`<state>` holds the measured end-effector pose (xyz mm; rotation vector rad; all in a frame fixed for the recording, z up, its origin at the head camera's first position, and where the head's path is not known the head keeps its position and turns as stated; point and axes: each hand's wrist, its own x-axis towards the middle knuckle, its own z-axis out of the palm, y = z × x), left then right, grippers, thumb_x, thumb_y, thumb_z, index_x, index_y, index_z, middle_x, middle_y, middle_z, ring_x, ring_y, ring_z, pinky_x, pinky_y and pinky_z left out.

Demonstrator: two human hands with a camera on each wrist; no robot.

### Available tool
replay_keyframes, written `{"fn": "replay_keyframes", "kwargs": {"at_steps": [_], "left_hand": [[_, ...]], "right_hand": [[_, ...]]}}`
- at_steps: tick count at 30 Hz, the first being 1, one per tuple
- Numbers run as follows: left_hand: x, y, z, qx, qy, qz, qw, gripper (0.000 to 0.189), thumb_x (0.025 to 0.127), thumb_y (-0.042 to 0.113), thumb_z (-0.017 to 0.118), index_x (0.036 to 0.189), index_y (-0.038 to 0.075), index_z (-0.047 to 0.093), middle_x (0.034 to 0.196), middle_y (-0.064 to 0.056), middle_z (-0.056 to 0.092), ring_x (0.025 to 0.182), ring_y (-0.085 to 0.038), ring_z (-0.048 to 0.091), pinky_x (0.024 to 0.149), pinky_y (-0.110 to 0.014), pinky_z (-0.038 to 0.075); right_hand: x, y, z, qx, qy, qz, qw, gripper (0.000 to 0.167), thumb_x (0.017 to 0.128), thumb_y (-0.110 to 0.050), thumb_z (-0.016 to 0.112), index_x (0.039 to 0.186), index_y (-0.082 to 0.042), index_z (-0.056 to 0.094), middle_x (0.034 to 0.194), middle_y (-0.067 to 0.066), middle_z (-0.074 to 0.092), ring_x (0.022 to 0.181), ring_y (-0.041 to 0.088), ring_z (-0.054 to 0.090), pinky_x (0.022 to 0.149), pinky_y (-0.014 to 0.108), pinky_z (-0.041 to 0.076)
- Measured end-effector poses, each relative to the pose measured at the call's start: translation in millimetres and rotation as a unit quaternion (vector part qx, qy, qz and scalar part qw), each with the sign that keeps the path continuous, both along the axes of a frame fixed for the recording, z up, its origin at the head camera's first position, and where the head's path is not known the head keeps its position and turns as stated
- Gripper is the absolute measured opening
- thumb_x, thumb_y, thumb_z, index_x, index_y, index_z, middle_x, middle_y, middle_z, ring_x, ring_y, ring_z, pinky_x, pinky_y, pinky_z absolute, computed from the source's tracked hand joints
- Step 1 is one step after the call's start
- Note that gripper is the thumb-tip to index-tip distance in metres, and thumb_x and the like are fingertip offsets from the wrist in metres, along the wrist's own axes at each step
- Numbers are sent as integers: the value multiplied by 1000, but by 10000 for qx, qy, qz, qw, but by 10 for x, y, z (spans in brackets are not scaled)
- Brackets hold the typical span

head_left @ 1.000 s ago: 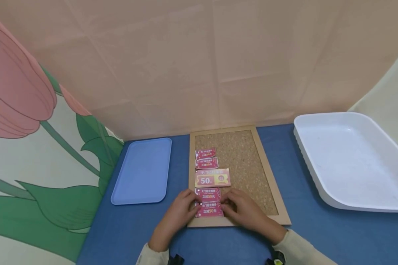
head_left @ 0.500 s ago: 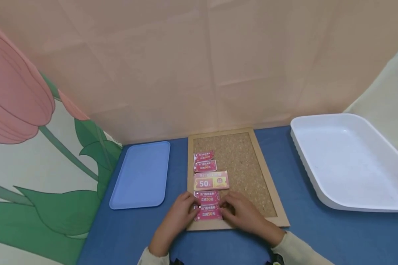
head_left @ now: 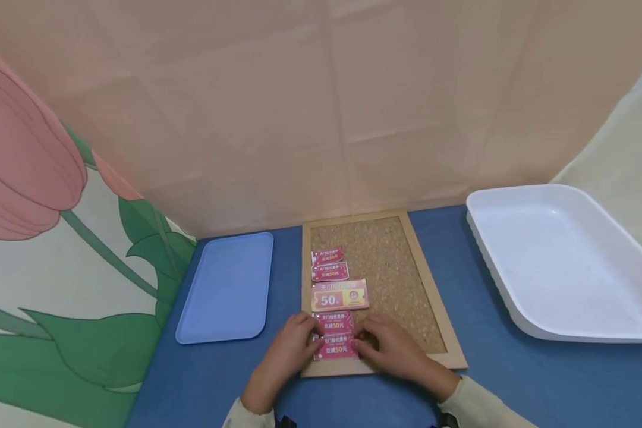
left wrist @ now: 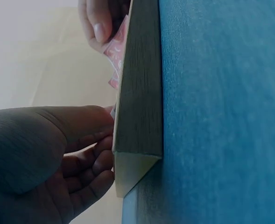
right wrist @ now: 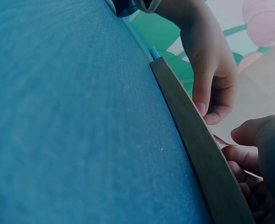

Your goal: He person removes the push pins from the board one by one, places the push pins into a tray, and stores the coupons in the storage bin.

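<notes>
A cork board (head_left: pixel 387 261) in a wooden frame lies on the blue table, with several coupons in a column down its left side. The lowest pink coupon (head_left: pixel 338 349) lies just below another pink coupon (head_left: pixel 334 324). At its left edge, thumb and fingertips of my left hand (head_left: pixel 291 346) pinch the lowest coupon. My right hand (head_left: pixel 393 346) holds its right edge between thumb and curled fingers. Above these lie a larger pink-and-yellow coupon (head_left: pixel 339 296) and two small pink coupons (head_left: pixel 329 272). In the left wrist view, the wooden frame (left wrist: pixel 139 79) hides most of the coupons.
A shallow light-blue tray (head_left: pixel 224 288) lies left of the board. To the right stands a large white tub (head_left: pixel 578 267) with raised walls. A beige cloth (head_left: pixel 257 119) hangs behind the table, and a flower-printed panel (head_left: pixel 85 333) borders the left.
The head view has tilted slightly, so the board and trays sit a little lower in it. Both hands stay at the lowest coupon's edges with almost no movement.
</notes>
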<state>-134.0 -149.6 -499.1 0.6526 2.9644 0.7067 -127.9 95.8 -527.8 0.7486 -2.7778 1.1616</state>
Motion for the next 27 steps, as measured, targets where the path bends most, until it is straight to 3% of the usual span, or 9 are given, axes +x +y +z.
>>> {"fn": "replay_keyframes", "kwargs": {"at_steps": [6,17,27], "left_hand": [[-10,7,8,-23,-94,186,9998,13,84,25,77,88,16,68,87,6,55,77,-9,46,65,-27,42],[16,4,1,-143,30,222,9996,12,83,25,77,86,19,67,91,6,58,80,-11,50,67,-30,44],[20,25,14,-239,145,195,9994,13,84,27,76,85,19,66,85,9,52,74,-9,44,63,-26,41]], "right_hand": [[10,-19,23,-78,-90,13,9999,7,90,-39,69,92,-34,65,85,-25,54,80,2,50,72,29,45],[7,-35,-21,-112,-96,-112,9998,8,89,-41,69,88,-36,64,81,-24,53,78,2,49,70,28,43],[-9,-32,-16,48,-110,-144,9998,9,89,-41,69,85,-37,62,78,-24,52,76,2,48,68,28,42]]}}
